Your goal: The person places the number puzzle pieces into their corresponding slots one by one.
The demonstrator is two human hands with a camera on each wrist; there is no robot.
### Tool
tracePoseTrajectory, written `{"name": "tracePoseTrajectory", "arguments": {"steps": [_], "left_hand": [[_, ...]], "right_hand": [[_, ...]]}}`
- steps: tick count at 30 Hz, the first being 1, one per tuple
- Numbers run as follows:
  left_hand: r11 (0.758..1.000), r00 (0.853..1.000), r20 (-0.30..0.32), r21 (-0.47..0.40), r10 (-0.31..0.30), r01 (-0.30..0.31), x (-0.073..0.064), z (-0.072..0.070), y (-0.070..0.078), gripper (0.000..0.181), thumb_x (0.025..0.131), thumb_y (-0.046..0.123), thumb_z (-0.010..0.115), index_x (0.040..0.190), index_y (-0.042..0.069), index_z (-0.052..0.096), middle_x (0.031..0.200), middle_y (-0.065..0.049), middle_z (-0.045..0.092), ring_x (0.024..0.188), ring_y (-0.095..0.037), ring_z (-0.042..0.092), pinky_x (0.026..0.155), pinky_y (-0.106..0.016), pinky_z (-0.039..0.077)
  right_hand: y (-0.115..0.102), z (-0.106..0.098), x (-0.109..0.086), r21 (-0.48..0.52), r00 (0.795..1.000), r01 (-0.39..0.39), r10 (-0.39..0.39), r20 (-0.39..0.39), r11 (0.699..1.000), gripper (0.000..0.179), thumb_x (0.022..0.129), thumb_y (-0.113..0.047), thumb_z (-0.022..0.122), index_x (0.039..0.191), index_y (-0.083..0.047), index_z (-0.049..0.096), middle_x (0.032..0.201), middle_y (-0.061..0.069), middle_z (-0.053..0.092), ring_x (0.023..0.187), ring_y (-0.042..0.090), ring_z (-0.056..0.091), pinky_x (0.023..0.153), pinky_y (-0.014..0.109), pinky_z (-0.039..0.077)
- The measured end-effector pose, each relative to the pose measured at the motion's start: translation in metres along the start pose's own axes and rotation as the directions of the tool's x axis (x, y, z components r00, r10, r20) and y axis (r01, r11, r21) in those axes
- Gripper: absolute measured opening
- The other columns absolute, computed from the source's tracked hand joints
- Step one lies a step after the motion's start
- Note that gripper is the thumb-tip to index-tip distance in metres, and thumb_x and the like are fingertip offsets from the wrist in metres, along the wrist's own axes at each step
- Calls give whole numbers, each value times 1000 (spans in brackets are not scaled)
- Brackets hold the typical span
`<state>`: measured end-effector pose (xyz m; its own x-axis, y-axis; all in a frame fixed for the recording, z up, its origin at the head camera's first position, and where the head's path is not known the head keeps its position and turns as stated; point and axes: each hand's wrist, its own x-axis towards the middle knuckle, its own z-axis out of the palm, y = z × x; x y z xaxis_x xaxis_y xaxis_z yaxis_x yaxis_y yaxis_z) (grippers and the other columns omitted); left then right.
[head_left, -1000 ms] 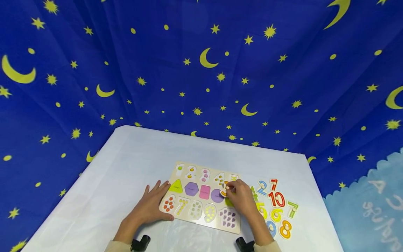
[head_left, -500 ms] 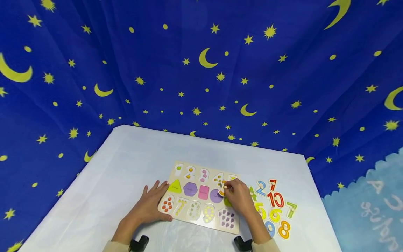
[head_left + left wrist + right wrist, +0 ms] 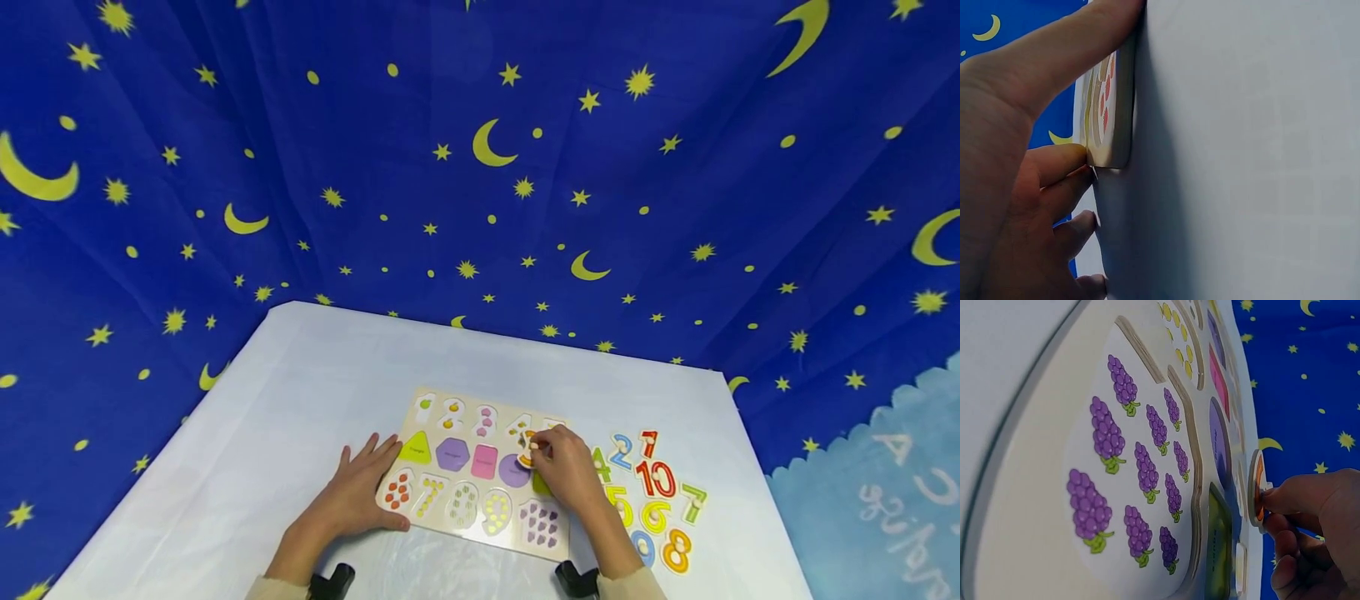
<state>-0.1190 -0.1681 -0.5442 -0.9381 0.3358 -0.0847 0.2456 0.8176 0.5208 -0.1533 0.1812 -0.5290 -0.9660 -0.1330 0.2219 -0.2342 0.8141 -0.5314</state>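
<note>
A blue curtain printed with yellow moons and stars is hanging behind a white tabletop. On the tabletop a puzzle board is lying flat, showing coloured shapes between two rows of fruit-printed number recesses. The left hand is resting at the board's left end, its fingers spread apart, the thumb and a fingertip touching the board. The right hand is holding a position over the board's right part. Loose number pieces, among them a red ten, are lying to the right of the board. An orange piece is standing tilted near the purple circle, the right thumb and fingers clamping its small knob; whether it is touching the board cannot be told.
</note>
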Motion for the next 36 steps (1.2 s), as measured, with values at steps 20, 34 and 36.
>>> {"name": "tracePoseTrajectory", "arguments": {"steps": [20, 34, 36], "left_hand": [[999, 1000, -5, 42, 13, -13, -1, 2, 0, 126, 50, 68, 82, 149, 7, 35, 155, -7, 29, 144, -33, 14, 109, -64, 4], [1000, 1000, 3, 26, 11, -11, 0, 2, -2, 127, 48, 69, 82, 149, 7, 35, 155, -7, 29, 143, -34, 14, 108, -64, 4], [1000, 1000, 3, 27, 13, -14, 0, 2, -3, 128, 48, 70, 82, 149, 7, 35, 155, -7, 29, 143, -34, 14, 108, -64, 5]], "right_hand": [[-2, 7, 9, 0, 1000, -1, 1, 6, 1000, 18, 80, -11, 71, 97, -9, 74, 82, -6, 58, 68, 8, 50, 64, 28, 47], [-6, 14, 17, 7, 1000, -4, 4, 9, 1000, 17, 80, -11, 70, 97, -9, 74, 82, -6, 59, 69, 8, 51, 64, 28, 47], [-7, 15, 18, 8, 1000, -2, 2, 11, 1000, 17, 81, -12, 70, 97, -9, 74, 82, -5, 59, 69, 8, 51, 64, 28, 47]]}}
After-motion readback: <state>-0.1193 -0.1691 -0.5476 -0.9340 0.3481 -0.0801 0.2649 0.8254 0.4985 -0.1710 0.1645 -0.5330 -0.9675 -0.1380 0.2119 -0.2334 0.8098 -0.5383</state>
